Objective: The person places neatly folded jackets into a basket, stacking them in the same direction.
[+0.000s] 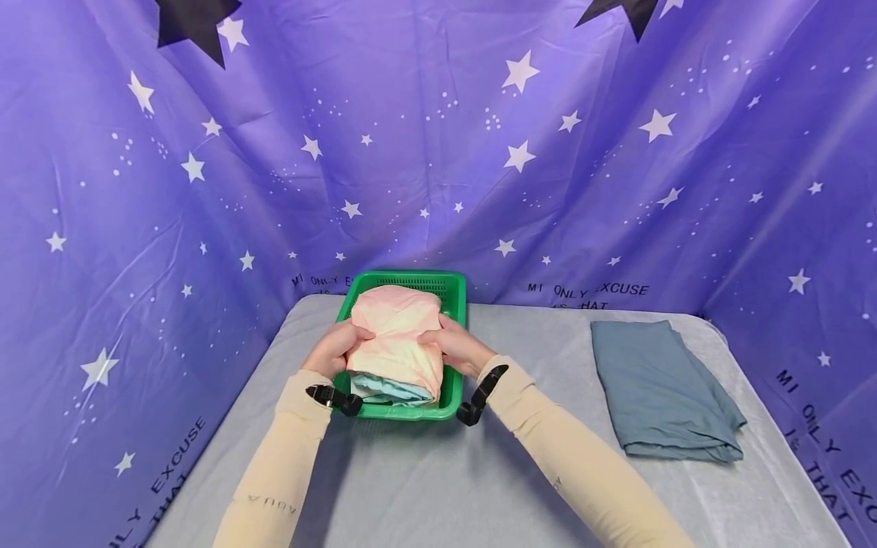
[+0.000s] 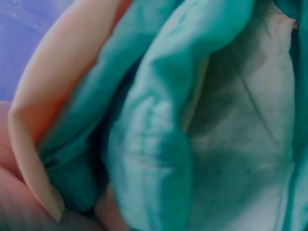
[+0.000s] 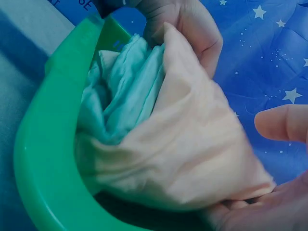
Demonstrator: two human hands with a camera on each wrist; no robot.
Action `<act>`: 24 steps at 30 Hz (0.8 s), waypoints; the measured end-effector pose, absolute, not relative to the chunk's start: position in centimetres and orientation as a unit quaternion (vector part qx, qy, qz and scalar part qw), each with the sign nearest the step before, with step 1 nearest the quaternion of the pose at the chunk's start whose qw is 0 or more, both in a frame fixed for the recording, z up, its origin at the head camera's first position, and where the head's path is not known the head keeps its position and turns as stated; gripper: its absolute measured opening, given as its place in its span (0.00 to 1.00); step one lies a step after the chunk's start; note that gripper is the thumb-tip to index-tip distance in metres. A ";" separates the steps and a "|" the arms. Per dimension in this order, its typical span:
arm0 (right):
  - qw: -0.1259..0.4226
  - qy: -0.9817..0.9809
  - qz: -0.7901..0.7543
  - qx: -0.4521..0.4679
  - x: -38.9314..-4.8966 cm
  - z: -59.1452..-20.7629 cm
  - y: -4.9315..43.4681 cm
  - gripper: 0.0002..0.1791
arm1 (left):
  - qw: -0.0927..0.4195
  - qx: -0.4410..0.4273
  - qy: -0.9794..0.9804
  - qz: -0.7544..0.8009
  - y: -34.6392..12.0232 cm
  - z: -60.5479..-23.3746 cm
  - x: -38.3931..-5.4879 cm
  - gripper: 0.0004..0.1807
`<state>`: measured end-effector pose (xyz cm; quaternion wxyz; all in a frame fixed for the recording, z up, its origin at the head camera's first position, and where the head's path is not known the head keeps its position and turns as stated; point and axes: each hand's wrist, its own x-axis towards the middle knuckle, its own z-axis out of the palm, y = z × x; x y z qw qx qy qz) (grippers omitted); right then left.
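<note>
A folded pink-and-yellow cloth (image 1: 397,323) with teal layers showing at its near end lies in, and partly above, a green plastic basket (image 1: 460,304). My left hand (image 1: 336,346) grips its left side, thumb on top. On the opposite side my right hand (image 1: 462,346) holds the edge, fingers passing underneath. In the right wrist view the right thumb (image 3: 284,121) looks raised beside the cloth (image 3: 192,149). Close up in the left wrist view, teal folds (image 2: 154,159) and a paler inner layer (image 2: 240,144) appear. The fingertips below the cloth are hidden.
A folded grey-blue cloth (image 1: 664,396) lies on the right part of the grey-covered table (image 1: 411,487). Purple curtains (image 1: 425,152) with stars enclose the table at the back and both sides. The basket stands close to the back curtain.
</note>
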<state>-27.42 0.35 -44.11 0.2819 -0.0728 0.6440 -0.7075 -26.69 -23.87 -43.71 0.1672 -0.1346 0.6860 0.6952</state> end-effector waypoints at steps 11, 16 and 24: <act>0.278 0.722 -0.630 -0.075 -26.7 -42.6 0.9 0.49 | 0.199 -0.113 0.747 0.624 -23.8 -43.9 -27.4 0.32; 0.252 0.775 -0.571 -0.095 -26.0 -42.1 1.2 0.49 | 0.200 -0.115 0.802 0.551 -23.8 -43.4 -27.1 0.51; 0.205 0.846 -0.466 -0.160 -24.7 -41.9 1.7 0.40 | 0.203 -0.068 0.844 0.492 -23.5 -43.0 -27.1 0.47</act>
